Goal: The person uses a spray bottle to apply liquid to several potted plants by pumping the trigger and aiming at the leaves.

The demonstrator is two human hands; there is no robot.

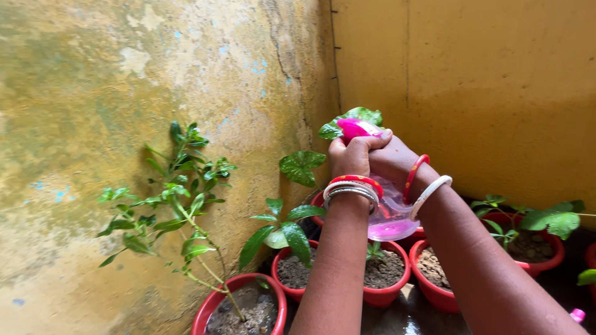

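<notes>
Both my hands wrap around a clear plastic spray bottle (390, 218) holding a little pink liquid, with a pink spray head (355, 128) showing above my fingers. My left hand (351, 155) grips the head from the near side. My right hand (391, 160) is closed over the bottle's top beside it. Red and white bangles ring both wrists. The bottle hangs above red pots of soil (385, 273) and points toward a wet-leaved plant (303, 166) in the corner.
Several red pots stand on the wet floor along two yellow, stained walls: a leafy bush in a pot (239, 305) at the left, a small plant's pot (532, 247) at the right. A small pink object (578, 315) lies at the lower right edge.
</notes>
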